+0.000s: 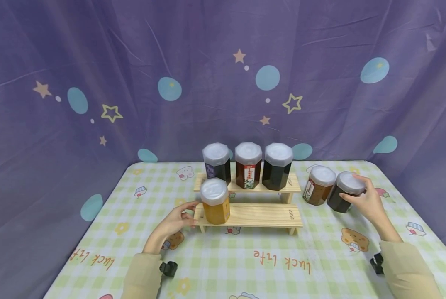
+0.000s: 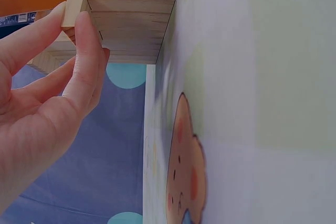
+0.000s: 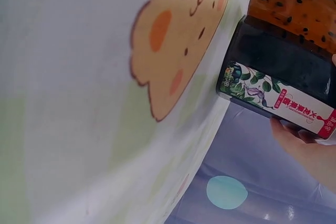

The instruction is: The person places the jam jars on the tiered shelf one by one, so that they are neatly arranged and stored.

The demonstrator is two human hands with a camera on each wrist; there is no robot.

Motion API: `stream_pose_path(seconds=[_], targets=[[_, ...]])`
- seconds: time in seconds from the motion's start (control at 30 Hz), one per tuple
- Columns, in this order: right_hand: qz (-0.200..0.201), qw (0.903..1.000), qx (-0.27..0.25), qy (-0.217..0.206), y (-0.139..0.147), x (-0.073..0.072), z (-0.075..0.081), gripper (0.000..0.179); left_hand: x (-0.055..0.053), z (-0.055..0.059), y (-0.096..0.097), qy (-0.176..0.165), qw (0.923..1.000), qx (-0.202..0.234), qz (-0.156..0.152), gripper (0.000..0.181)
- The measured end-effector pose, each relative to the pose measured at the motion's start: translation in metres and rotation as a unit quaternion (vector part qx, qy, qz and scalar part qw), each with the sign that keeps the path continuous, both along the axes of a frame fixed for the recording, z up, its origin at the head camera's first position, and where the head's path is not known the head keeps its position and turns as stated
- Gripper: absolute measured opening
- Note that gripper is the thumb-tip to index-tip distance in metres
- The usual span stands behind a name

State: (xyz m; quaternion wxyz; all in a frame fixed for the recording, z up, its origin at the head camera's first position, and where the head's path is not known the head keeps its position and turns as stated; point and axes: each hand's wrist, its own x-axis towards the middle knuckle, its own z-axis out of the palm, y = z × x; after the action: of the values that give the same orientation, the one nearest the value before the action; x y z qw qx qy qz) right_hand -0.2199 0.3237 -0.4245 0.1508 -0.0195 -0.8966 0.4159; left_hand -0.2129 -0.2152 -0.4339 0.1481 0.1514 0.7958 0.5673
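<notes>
My left hand (image 1: 175, 221) pinches the left end of the lower step of a two-step wooden rack (image 1: 261, 214); in the left wrist view, the thumb and fingers meet at the board's end (image 2: 79, 3). On that step stands a jar of amber contents (image 1: 216, 206) with a frosted lid, close to the hand. My right hand (image 1: 369, 202) grips a dark jar (image 1: 339, 200) around its upper part, right of the rack. Its label (image 3: 283, 98) shows in the right wrist view. Touching or very near it is a brown jar with dark seeds (image 3: 294, 9).
Along the upper step stand three lidded jars: a dark one with a purple label (image 1: 220, 169), a reddish-brown one (image 1: 248, 172) and a black one (image 1: 276, 172). A green checked cloth (image 1: 223, 274) covers the table. Behind hangs a purple curtain (image 1: 215, 120).
</notes>
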Motion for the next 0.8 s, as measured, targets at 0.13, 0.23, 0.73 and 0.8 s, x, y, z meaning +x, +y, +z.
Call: stream_pose_path(seconds=[0.13,0.23,0.73,0.8], targets=[[-0.004,1.0,-0.001,0.0,-0.0009,-0.0003,-0.0002,0.075,0.0005,0.0008,-0.0004,0.002,1.0,0.0,0.0,0.06],[-0.004,1.0,-0.007,0.001,-0.0014,0.0001,-0.0002,0.075,0.001,0.0016,-0.0001,0.001,1.0,-0.001,0.001,0.06],[-0.041,0.9989,-0.008,0.022,0.0024,-0.0043,-0.007,0.075,-0.0003,0.0004,0.0002,-0.001,1.0,0.004,0.0,0.059],[-0.046,0.9985,-0.008,0.029,0.0021,-0.004,-0.0077,0.075,0.0002,0.0006,0.0007,0.0,1.0,0.004,-0.002,0.059]])
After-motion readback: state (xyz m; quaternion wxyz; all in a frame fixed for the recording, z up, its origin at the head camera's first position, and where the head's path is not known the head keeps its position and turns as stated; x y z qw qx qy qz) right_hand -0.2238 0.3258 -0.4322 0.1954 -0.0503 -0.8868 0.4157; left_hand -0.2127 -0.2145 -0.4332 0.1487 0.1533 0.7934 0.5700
